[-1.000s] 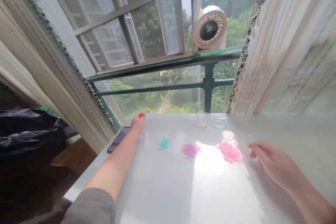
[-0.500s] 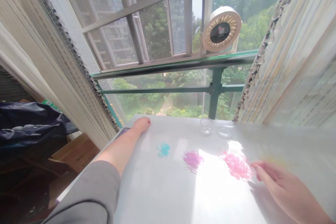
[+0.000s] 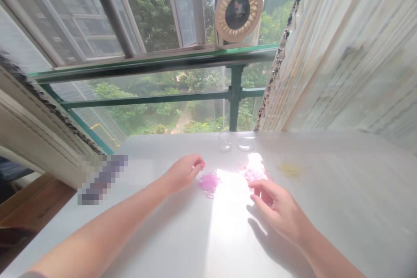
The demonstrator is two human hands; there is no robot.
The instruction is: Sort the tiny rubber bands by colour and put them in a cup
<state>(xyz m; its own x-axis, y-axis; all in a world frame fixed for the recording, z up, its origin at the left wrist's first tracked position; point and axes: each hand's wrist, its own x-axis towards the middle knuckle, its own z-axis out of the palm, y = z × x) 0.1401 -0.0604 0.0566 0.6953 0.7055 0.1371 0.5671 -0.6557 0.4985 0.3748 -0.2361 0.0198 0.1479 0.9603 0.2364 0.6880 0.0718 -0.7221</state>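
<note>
My left hand hovers over the table just left of a purple-pink pile of thin loops, which look like small rubber bands. Its fingers are curled and the thumb and index tips come together; whatever may be between them is too small to see. My right hand is open at the near edge of a pink pile of the same loops, thumb and forefinger apart. Strong sunlight washes out part of that pile. The teal pile is out of sight, apparently behind my left hand.
Two clear round dishes stand at the white table's far edge. A yellow pile lies to the right. A blurred-out dark flat object rests at the left edge. Beyond are a green railing, a round fan and curtains.
My view has swung right. My left hand has come from the far left edge to beside the purple-pink pile. My right hand has moved from the pink pile's right side to its near side, opening.
</note>
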